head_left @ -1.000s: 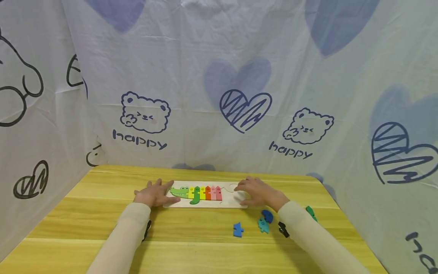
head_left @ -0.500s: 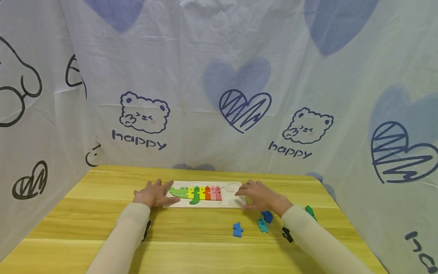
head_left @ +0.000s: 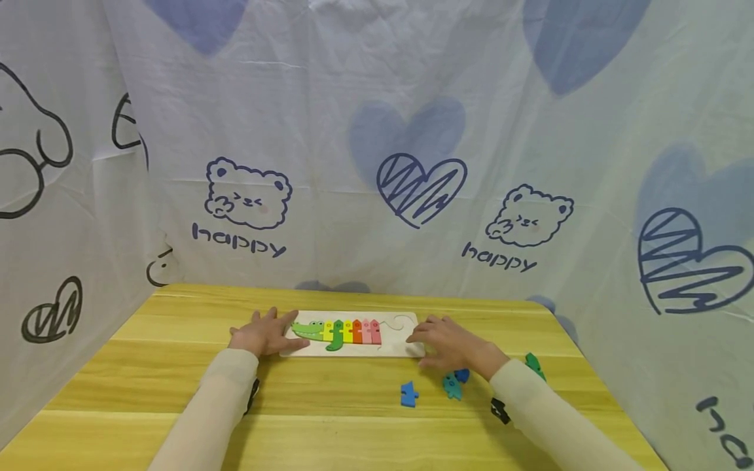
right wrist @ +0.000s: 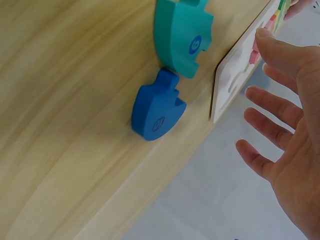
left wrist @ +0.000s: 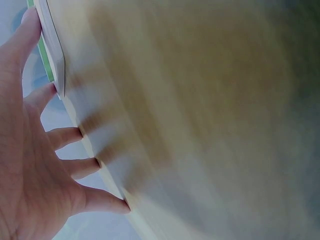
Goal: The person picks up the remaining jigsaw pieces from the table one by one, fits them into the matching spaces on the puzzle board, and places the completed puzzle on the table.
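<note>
A white puzzle board (head_left: 353,352) lies on the table, partly filled with a crocodile: a green head (head_left: 308,332), then yellow, green, red and pink pieces in a row. At its left end my left hand (head_left: 265,333) is spread, thumb and index finger on the board's corner; in the left wrist view the other fingertips touch the table. Beside the right end hovers my right hand (head_left: 453,343), fingers loosely bent and holding nothing. In the right wrist view a teal piece (right wrist: 182,37) and a dark blue piece (right wrist: 157,107) lie near that hand.
A light blue puzzle piece (head_left: 409,394) lies in front of the board. Further right, a green piece (head_left: 535,365) rests beyond the right sleeve (head_left: 548,412). A printed white cloth (head_left: 330,131) hangs behind the wooden table (head_left: 330,418).
My right hand has drawn back a little to the right and towards me, uncovering more of the board's right end. The left hand and the pieces stay where they were.
</note>
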`<state>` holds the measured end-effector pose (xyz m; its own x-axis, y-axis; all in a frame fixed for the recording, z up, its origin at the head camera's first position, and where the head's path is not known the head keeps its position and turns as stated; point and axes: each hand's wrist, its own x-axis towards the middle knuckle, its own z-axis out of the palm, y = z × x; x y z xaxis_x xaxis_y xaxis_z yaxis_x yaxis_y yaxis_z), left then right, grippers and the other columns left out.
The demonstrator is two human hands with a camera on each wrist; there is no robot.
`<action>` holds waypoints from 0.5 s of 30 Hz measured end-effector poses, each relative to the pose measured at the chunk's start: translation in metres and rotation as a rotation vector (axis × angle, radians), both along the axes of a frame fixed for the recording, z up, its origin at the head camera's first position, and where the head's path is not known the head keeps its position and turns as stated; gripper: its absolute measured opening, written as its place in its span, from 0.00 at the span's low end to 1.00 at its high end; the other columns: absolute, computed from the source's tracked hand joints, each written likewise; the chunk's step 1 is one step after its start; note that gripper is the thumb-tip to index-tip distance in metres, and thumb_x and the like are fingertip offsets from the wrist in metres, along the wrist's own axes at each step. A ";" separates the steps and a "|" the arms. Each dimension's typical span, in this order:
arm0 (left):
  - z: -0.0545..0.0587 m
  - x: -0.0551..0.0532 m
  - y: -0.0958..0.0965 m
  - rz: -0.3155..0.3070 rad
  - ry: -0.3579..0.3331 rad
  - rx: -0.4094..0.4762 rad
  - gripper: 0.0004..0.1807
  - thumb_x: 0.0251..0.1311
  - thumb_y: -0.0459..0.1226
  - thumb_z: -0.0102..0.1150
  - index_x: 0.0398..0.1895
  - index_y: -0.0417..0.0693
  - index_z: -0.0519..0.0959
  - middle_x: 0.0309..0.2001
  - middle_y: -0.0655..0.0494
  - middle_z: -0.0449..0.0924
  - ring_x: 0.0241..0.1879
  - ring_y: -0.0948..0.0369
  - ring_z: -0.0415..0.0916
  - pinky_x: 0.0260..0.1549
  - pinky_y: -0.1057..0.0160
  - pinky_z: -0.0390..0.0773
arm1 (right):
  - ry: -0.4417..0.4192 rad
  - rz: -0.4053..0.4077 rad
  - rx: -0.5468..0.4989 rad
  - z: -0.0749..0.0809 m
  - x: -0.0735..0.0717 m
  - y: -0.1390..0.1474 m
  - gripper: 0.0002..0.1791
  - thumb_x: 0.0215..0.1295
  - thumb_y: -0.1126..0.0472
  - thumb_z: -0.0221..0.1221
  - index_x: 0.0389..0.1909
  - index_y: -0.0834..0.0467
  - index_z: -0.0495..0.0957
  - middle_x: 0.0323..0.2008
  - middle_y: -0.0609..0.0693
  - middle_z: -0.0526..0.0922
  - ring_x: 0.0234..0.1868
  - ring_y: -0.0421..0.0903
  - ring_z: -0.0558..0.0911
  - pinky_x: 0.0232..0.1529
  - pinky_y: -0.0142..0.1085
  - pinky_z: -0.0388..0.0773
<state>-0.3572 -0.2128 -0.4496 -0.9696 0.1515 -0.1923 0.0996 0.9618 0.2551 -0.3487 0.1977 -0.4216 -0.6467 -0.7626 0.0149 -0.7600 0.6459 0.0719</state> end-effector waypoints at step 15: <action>0.000 0.000 0.000 -0.003 0.002 0.000 0.54 0.59 0.75 0.51 0.83 0.60 0.56 0.81 0.30 0.48 0.77 0.21 0.41 0.57 0.08 0.48 | 0.006 -0.024 0.010 0.001 0.005 0.031 0.28 0.66 0.48 0.69 0.63 0.56 0.80 0.61 0.54 0.83 0.60 0.54 0.78 0.61 0.54 0.78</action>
<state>-0.3571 -0.2127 -0.4493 -0.9695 0.1541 -0.1904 0.1027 0.9614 0.2552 -0.3438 0.2286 -0.4207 -0.6647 -0.7470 0.0113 -0.7439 0.6632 0.0829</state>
